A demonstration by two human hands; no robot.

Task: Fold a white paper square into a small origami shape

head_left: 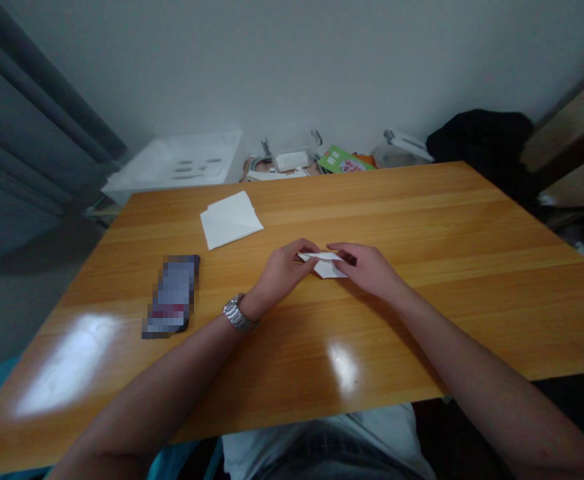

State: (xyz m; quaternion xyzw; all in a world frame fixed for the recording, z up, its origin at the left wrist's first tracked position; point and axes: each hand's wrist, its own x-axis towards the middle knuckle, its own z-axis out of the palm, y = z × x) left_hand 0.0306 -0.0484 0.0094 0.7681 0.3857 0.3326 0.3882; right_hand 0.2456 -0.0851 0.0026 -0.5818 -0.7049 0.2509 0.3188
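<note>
A pale wall [322, 73] fills the far side of the room, and a grey curtain [22, 120] hangs at the left. In front of the wall spreads a glossy, wood-grained counter [472, 267], which catches bright glare in two places on its near half. Past its far edge, a white tray [157, 157] with slots in it stands at the left and a dark bundle [482, 143], too dim to make out, sits at the right; between the two lie a green booklet [345, 160] and other small clutter. On the counter, toward the far left, is a small pile of white sheets [229, 220], slightly out of line with one another. Nearer the person, also at the left, lies a phone [177, 290], its screen too blurred to read. The person's left hand [286, 267] pinches one end of a folded white paper [328, 269] between thumb and fingers, and the right hand [367, 267] grips the other end in much the same way. The paper is near the middle of the counter; whether its lower edge touches the wood cannot be told. The step in hand appears to be shaping a fold, and the next move would seem to call for keeping the layers aligned while the crease is pressed.
</note>
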